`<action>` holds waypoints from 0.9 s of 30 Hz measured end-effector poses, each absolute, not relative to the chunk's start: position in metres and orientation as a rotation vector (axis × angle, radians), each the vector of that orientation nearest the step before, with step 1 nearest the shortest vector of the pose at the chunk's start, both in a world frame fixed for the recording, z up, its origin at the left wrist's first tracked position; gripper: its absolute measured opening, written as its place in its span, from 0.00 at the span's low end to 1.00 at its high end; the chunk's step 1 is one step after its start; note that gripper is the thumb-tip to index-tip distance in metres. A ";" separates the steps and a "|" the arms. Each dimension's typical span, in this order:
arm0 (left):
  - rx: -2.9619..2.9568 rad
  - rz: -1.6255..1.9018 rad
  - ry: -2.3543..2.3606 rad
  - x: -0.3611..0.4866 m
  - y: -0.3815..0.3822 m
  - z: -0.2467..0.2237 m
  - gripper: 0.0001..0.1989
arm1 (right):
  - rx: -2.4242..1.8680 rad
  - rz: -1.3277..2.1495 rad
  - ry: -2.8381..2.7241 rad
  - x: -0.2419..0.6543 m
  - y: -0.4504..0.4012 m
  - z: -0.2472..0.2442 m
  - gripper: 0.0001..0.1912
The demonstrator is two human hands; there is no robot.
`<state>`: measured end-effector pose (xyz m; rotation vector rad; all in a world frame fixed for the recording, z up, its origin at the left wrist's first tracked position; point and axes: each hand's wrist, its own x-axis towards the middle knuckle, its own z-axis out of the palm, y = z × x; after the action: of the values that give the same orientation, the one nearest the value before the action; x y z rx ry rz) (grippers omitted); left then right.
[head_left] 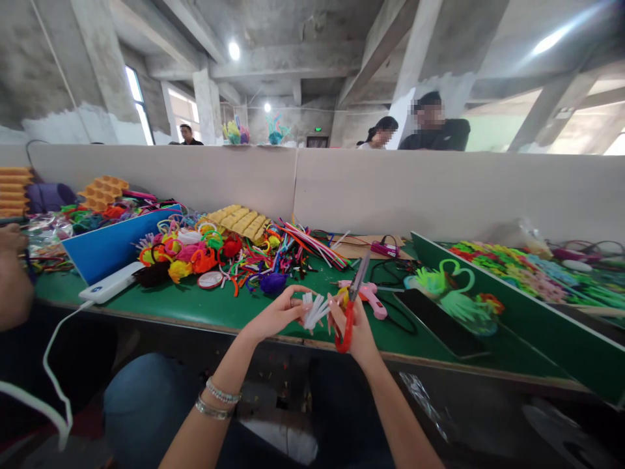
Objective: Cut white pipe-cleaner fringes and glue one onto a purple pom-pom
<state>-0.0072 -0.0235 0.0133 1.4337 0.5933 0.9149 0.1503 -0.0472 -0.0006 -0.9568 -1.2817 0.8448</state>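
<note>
Near the table's front edge, my left hand (pixel 277 316) pinches a small fanned bundle of short white pipe cleaners (pixel 316 312). My right hand (pixel 361 332) has a pair of scissors (pixel 350 311) in its grip, red handles at the palm and blades pointing up and away. The right fingertips also touch the right side of the white bundle. Just behind the right hand lies a pink glue gun (pixel 374 301), partly covered by that hand. A green swan-like pipe cleaner piece (pixel 461 303) sits farther right.
A black phone (pixel 442 324) lies right of the glue gun. Piled pipe cleaners and fuzzy pieces (pixel 195 254) fill the left. Blue (pixel 117 241) and green (pixel 512 312) dividers flank me. A white power strip (pixel 111 284) and another person's arm (pixel 14 280) are left.
</note>
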 end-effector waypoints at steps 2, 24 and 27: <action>1.430 0.886 0.581 -0.007 -0.025 0.013 0.20 | -0.962 0.785 -1.327 0.151 -0.047 -0.001 0.13; 1.975 0.854 0.798 0.002 -0.030 0.004 0.15 | -1.193 0.513 -1.525 0.155 -0.044 -0.007 0.11; 1.867 0.998 0.814 0.003 -0.021 -0.003 0.15 | -1.215 0.461 -1.469 0.155 -0.045 -0.004 0.13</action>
<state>0.0031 -0.0214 -0.0028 1.8666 0.8141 0.9983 0.1552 -0.0445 -0.0042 -1.2150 -1.4690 0.4610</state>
